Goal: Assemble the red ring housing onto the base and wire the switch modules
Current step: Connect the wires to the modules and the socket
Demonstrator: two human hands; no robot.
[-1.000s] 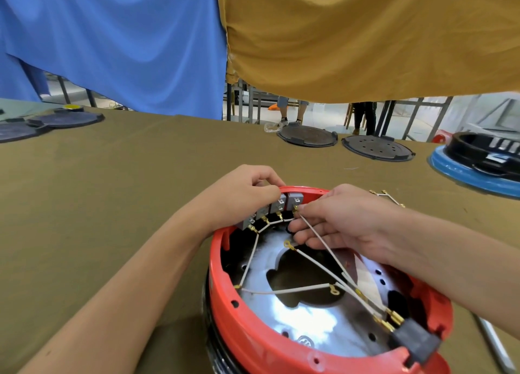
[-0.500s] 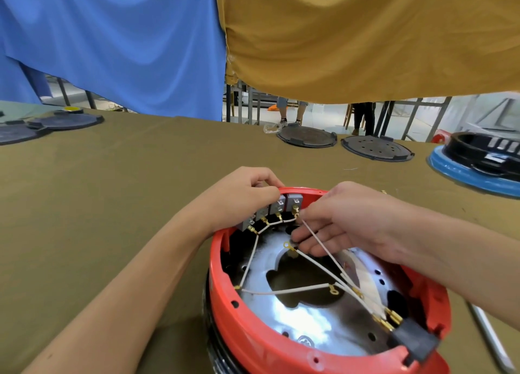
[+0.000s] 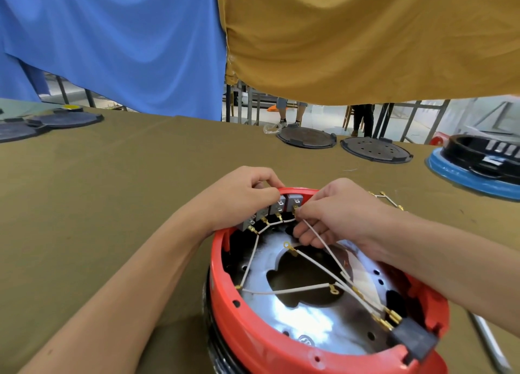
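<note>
Left hand (image 3: 242,196): reaches over the far rim of the red ring housing (image 3: 253,337), fingers curled down around the row of grey switch modules (image 3: 277,209) and gripping them against the rim.
Right hand (image 3: 337,216): thumb and forefinger pinch the brass terminal of a white wire (image 3: 323,248) right at the rightmost module; remaining fingers curl underneath, above the metal plate.
Red ring housing: sits on a dark base (image 3: 216,342), whose black edge shows just below the red wall on the near left side. Whole assembly is on the olive-covered table (image 3: 112,204), close to the near edge.
Switch modules: grey blocks side by side along the inner far-left wall of the ring, short white jumpers with brass tabs linking them.
Metal plate (image 3: 304,320): shiny disc inside the ring with a shaped cut-out in the middle and small holes round its edge.
Wiring: several white leads fan from a black connector block (image 3: 413,342) at the near-right notch of the ring toward the modules; one lead ends in a loose ring terminal (image 3: 289,248) lying on the plate, another runs across to the left wall.
Spare wires (image 3: 387,200): small bundle with brass ends on the cloth just beyond the right wrist.
Table, far side: two dark round lids (image 3: 306,137), a blue-rimmed black unit (image 3: 475,171) at right, more dark discs (image 3: 64,118) at far left.
Metal rod (image 3: 489,345): lies on the cloth at lower right, beside the ring.
Backdrop: blue cloth (image 3: 112,35) and mustard cloth (image 3: 365,35) hang behind the table.
</note>
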